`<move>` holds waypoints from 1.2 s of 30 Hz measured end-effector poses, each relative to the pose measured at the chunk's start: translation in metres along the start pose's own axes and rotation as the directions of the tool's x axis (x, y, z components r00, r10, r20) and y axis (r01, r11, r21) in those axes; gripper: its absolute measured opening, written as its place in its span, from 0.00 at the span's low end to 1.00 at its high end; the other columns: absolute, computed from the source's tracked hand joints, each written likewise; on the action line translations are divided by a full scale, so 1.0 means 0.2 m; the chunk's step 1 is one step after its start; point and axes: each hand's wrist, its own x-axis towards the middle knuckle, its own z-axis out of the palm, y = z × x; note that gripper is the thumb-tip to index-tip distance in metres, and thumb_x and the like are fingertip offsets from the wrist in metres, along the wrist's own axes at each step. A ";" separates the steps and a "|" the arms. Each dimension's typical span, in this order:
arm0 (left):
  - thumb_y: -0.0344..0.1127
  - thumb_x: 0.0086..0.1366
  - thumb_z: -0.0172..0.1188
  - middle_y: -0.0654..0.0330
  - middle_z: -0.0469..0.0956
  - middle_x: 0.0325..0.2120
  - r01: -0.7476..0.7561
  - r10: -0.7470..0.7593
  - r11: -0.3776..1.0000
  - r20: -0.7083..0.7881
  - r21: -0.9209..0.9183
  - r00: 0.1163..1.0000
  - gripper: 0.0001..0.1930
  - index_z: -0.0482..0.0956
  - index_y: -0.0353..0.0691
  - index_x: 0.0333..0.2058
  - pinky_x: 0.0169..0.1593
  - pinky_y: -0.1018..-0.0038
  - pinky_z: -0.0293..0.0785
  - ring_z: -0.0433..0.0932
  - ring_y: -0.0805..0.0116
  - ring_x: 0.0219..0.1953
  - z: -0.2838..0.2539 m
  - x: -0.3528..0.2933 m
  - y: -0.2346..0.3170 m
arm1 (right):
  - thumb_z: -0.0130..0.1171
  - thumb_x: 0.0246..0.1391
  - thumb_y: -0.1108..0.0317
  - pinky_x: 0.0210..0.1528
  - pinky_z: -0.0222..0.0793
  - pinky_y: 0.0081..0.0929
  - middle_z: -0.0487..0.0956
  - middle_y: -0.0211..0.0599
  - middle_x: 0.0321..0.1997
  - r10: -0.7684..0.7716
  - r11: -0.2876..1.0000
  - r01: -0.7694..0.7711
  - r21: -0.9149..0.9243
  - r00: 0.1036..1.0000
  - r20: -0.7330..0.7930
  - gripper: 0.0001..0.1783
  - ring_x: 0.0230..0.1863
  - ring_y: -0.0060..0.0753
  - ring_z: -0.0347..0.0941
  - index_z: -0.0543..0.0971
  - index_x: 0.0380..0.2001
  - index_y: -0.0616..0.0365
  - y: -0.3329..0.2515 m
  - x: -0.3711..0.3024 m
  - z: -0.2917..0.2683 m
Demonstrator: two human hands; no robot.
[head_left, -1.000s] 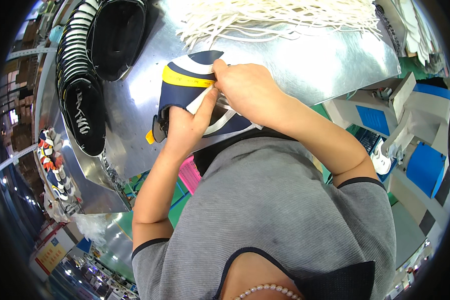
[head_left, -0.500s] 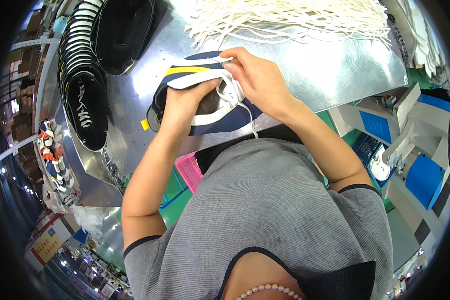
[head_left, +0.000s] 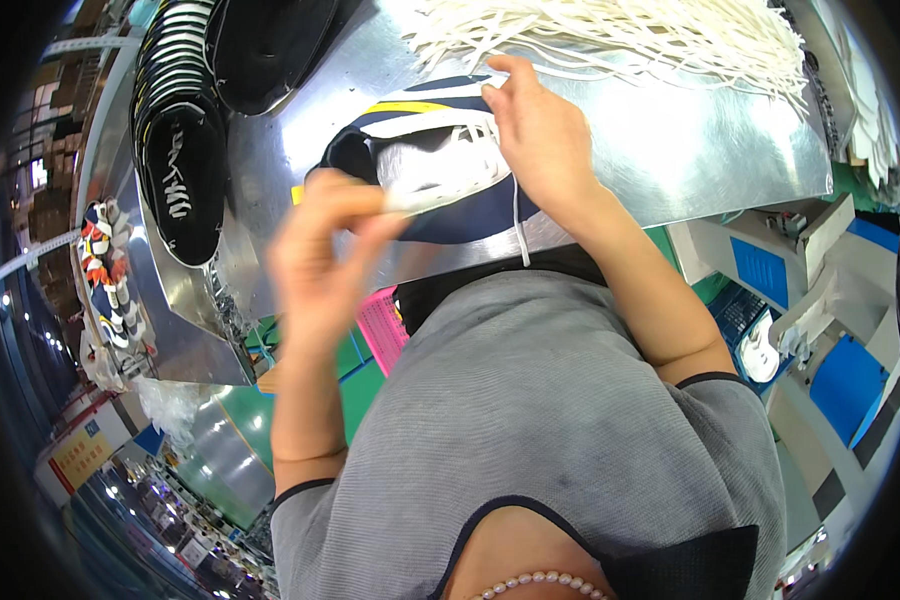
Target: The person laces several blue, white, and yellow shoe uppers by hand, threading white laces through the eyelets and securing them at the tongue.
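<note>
A navy shoe point(head_left: 440, 165) with white and yellow stripes is seen lying on its side on a shiny metal worktable point(head_left: 670, 140), near the table's front edge. The left hand point(head_left: 320, 250) is raised a little in front of the shoe, blurred by motion, with its fingers closed in a pinch around a white shoelace point(head_left: 420, 195) that runs from the hand back to the shoe's lacing. The right hand point(head_left: 535, 130) is set on the far right part of the shoe, fingers curled and closed against the upper where the lace passes through; whether a second lace end is pinched there cannot be told. A loose end of the lace is seen hanging down over the table's front edge, below the right wrist.

At the far side of the table, a large heap of loose white laces point(head_left: 620, 35) is spread, just beyond the right hand. To the far left, a row of dark shoe soles point(head_left: 180, 150) is stacked along a curved metal ledge, well apart from the shoe being handled. Nothing is seen lying between the hands and the shoe.

Below the table edge, a pink basket point(head_left: 382, 335) is partly hidden by the person's grey top. Green flooring is visible beneath, and blue and white machines point(head_left: 830, 330) stand at the right. A factory hall is glimpsed at the lower left.
</note>
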 end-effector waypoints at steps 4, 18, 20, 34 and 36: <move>0.26 0.50 0.70 0.58 0.76 0.39 -0.262 0.324 0.830 -0.044 0.492 0.945 0.08 0.79 0.41 0.29 0.48 0.64 0.65 0.72 0.58 0.43 0.26 0.02 -0.09 | 0.54 0.65 0.63 0.34 0.72 0.37 0.81 0.39 0.28 -0.042 0.863 0.059 0.502 0.998 -0.046 0.14 0.30 0.44 0.79 0.73 0.49 0.57 0.04 0.00 -0.07; 0.27 0.53 0.72 0.51 0.81 0.30 -0.135 0.189 0.926 -0.126 0.353 0.974 0.17 0.75 0.34 0.39 0.34 0.65 0.77 0.82 0.52 0.31 0.30 0.04 -0.18 | 0.55 0.63 0.67 0.33 0.72 0.38 0.81 0.39 0.29 -0.083 0.919 -0.040 0.393 0.953 0.292 0.11 0.31 0.45 0.79 0.71 0.46 0.58 -0.03 -0.36 -0.18; 0.28 0.54 0.72 0.52 0.82 0.30 -0.130 0.177 0.938 -0.123 0.322 0.976 0.17 0.75 0.34 0.39 0.35 0.68 0.78 0.83 0.56 0.31 0.30 0.03 -0.19 | 0.55 0.63 0.67 0.33 0.72 0.38 0.81 0.39 0.28 -0.073 0.919 -0.057 0.390 0.948 0.311 0.11 0.31 0.45 0.79 0.71 0.46 0.58 -0.04 -0.34 -0.18; 0.28 0.55 0.72 0.54 0.81 0.31 -0.465 0.484 0.843 -0.005 0.270 0.875 0.17 0.75 0.35 0.41 0.34 0.70 0.74 0.80 0.56 0.30 0.27 -0.02 -0.29 | 0.57 0.62 0.60 0.35 0.73 0.37 0.82 0.42 0.30 0.029 0.844 -0.229 0.486 0.923 0.384 0.14 0.33 0.43 0.81 0.71 0.41 0.59 -0.07 -0.28 -0.04; 0.27 0.54 0.73 0.54 0.80 0.30 -0.440 0.474 0.842 -0.035 0.312 0.880 0.19 0.73 0.35 0.41 0.32 0.70 0.73 0.79 0.56 0.28 0.26 -0.06 -0.30 | 0.60 0.60 0.56 0.35 0.73 0.38 0.82 0.41 0.31 -0.119 0.973 0.008 0.230 0.874 0.472 0.15 0.33 0.46 0.81 0.74 0.39 0.57 -0.05 -0.27 -0.24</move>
